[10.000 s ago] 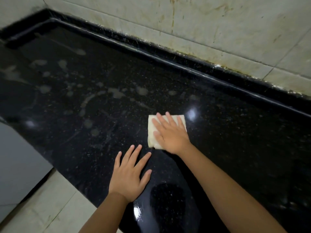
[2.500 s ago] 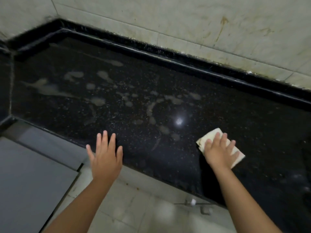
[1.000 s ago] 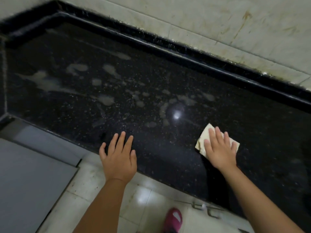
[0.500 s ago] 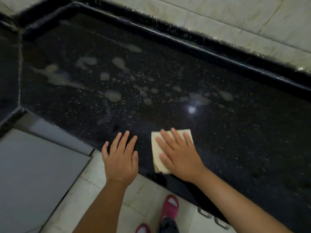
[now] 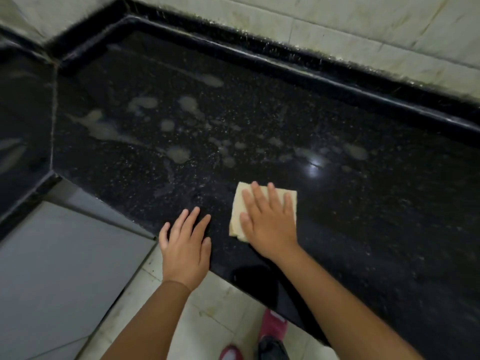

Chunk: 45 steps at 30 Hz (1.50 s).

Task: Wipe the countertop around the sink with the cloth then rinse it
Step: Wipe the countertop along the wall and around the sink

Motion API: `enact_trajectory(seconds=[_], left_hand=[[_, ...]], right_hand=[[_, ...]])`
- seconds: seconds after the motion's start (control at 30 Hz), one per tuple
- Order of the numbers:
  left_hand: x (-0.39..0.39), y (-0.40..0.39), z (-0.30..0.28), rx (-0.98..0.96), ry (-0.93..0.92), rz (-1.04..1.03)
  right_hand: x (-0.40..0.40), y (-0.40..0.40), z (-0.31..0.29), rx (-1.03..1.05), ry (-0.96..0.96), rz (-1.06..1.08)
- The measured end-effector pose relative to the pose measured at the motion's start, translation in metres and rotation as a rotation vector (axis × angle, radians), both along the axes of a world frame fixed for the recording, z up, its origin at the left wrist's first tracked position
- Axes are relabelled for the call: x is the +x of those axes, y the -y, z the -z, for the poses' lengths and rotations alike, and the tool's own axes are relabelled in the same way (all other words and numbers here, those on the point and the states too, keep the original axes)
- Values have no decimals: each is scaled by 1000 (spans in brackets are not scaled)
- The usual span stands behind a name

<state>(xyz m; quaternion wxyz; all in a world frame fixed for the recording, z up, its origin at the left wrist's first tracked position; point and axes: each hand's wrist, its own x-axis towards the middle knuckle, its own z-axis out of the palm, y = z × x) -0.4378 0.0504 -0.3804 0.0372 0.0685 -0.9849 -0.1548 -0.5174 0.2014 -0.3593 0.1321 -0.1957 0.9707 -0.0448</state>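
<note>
A folded pale yellow cloth (image 5: 237,203) lies flat on the black speckled countertop (image 5: 285,120), close to its front edge. My right hand (image 5: 267,222) presses down on the cloth with straight, spread fingers and covers most of it. My left hand (image 5: 185,245) rests flat on the counter's front edge, just left of the cloth, holding nothing. Pale wet smears and spots (image 5: 179,154) cover the counter behind and to the left of the hands. No sink is in view.
A raised black rim (image 5: 311,71) runs along the stained tiled wall (image 5: 363,27) at the back. The counter turns a corner at the left (image 5: 23,126). A grey panel (image 5: 57,268) stands below left. Pink shoes (image 5: 272,331) show on the tiled floor.
Over the last second my right hand slid the cloth leftward along the front edge, up beside my left hand, then a little farther onto the counter. The left hand stayed at the edge.
</note>
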Motion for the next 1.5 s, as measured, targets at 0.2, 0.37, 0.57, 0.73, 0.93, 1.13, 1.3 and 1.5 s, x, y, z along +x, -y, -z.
enact_trajectory(seconds=[0.2,0.37,0.57,0.73,0.93,1.13,1.3,1.5], left_hand=[[9,33,-18,70,-2,71],[14,57,-13,-12,106,23],[17,62,1,-33,146,60],[17,63,-2,-43,63,83],[8,63,-18,-116,41,108],[-18,24,-21,-74,-120,239],[-40,-31,-20,-3,-79,325],[-66,-78,-16,-5,-36,277]], right_hand=[[86,-28,8,-33,-18,-251],[87,-106,5,56,24,8],[57,-52,-11,58,70,526],[52,55,-5,-115,110,331],[99,39,-7,-81,-29,283],[112,-102,-8,70,119,683],[88,-178,-16,57,44,939],[-9,-191,-15,15,52,1093]])
